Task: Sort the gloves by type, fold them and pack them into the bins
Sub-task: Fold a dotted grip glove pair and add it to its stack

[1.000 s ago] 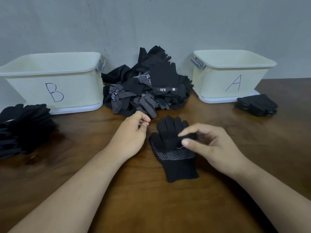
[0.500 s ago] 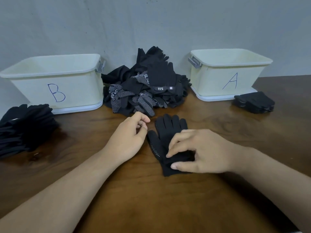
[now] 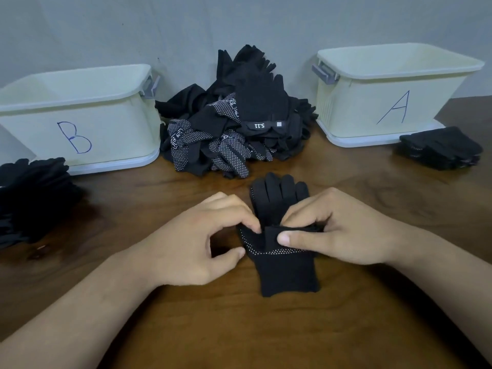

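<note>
A black dotted glove pair (image 3: 285, 270) lies flat on the wooden table (image 3: 266, 336), fingers pointing away from me, cuff toward me. My left hand (image 3: 194, 246) pinches its left edge near the thumb part. My right hand (image 3: 340, 230) grips a raised fold of the glove across its middle, thumb on top. Behind it a heap of unsorted black gloves (image 3: 234, 121), some white-dotted, rests against the wall. Cream bin B (image 3: 77, 118) stands at the back left, cream bin A (image 3: 394, 91) at the back right.
A stack of plain black gloves (image 3: 32, 198) lies at the left edge in front of bin B. A smaller stack of folded dotted gloves (image 3: 442, 147) sits in front of bin A. A grey wall closes the back.
My left hand has come from beside the glove onto its left edge. My right hand went from lying flat on the glove to lifting a fold across its middle.
</note>
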The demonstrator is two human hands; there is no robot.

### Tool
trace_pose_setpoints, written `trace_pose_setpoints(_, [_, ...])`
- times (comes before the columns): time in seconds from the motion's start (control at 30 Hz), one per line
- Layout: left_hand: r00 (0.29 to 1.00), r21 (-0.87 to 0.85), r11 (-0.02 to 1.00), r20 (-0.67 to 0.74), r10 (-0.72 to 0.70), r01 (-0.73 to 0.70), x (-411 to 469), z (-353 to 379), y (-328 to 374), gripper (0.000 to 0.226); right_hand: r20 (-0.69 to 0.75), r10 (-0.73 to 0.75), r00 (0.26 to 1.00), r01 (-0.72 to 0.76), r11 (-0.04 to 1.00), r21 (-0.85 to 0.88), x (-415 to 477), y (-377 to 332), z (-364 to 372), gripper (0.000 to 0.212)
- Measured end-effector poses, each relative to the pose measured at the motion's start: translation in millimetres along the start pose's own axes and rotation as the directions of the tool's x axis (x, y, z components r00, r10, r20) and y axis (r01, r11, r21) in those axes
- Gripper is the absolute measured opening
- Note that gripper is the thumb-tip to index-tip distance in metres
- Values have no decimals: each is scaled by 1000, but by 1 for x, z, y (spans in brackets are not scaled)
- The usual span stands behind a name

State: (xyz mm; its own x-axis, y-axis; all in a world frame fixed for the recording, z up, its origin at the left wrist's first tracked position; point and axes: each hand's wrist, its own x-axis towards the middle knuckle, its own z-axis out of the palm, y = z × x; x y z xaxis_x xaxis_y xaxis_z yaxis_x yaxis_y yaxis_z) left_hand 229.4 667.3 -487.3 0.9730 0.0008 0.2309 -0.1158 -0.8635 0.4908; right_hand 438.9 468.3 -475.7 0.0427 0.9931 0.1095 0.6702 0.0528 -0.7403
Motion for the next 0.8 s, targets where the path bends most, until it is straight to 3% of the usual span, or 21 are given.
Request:
trace_pose_setpoints(0.23, [999,21,999,-41,34,-33,5,7,-5,9,-14,41,999,-38,989,143,-2,-3,0,40])
trace_pose_setpoints(0.43, [999,29,999,-18,37,-36,3,4,-6,3,-97,11,995,-4,998,67,-6,-9,-3,40])
trace_pose_setpoints(0.67, [999,55,998,-12,38,-38,3,4,-2,11,-46,1,999,2,998,60,-9,-18,3,2])
trace_pose_setpoints(0.8, [1000,37,999,-8,25,-24,2,4,-1,15,34,79,996,-82,990,111,-8,-13,1,28])
